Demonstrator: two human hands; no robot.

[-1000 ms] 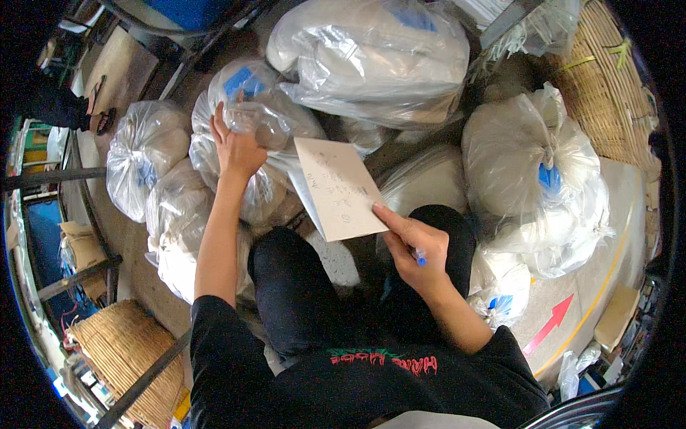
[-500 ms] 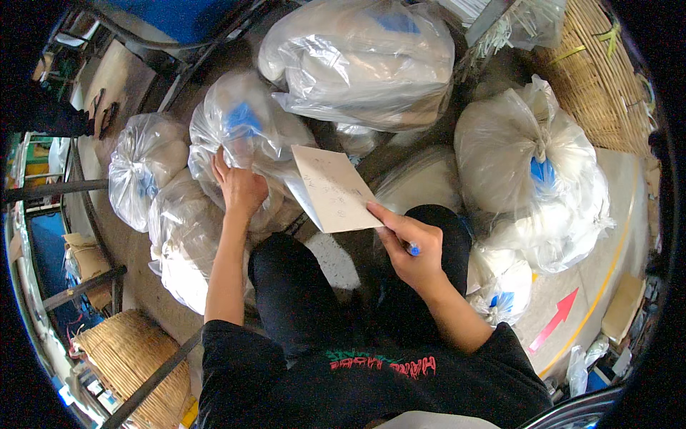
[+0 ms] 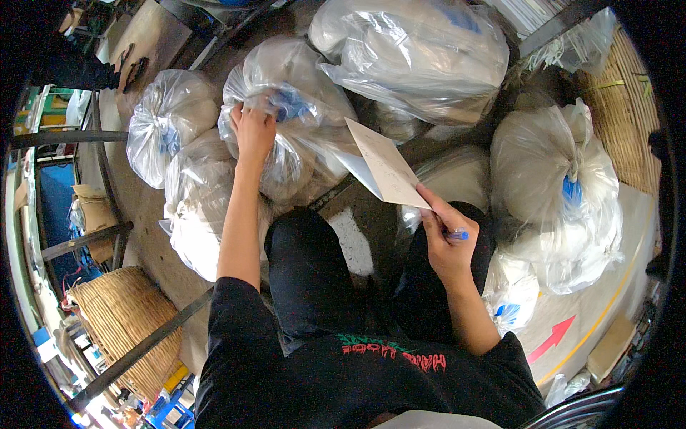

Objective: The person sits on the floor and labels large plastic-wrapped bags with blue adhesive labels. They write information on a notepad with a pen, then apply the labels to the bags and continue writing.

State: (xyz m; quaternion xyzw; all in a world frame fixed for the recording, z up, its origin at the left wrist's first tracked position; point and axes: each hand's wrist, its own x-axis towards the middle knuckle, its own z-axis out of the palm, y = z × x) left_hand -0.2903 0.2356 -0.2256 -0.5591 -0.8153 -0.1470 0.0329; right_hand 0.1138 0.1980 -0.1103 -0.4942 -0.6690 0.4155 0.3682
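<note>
My left hand is on a clear plastic bag, its fingers bent into the film beside a blue patch on the bag. Pale, rounded contents show through the plastic. In my right hand is a beige folded card with handwriting, pinched at its near corner between thumb and fingers. A pen with a blue end is tucked in the same hand. The card's far end hangs over the bag's right side.
More filled clear bags surround me: a large one ahead, others at left and right. Woven baskets stand at lower left and far right. Metal bars run along the left. A person's foot shows at upper left.
The view has shifted, so the bags sit farther right. My left hand's fingers have gone from resting spread on the bag to bending into its plastic. My right hand still holds card and pen.
</note>
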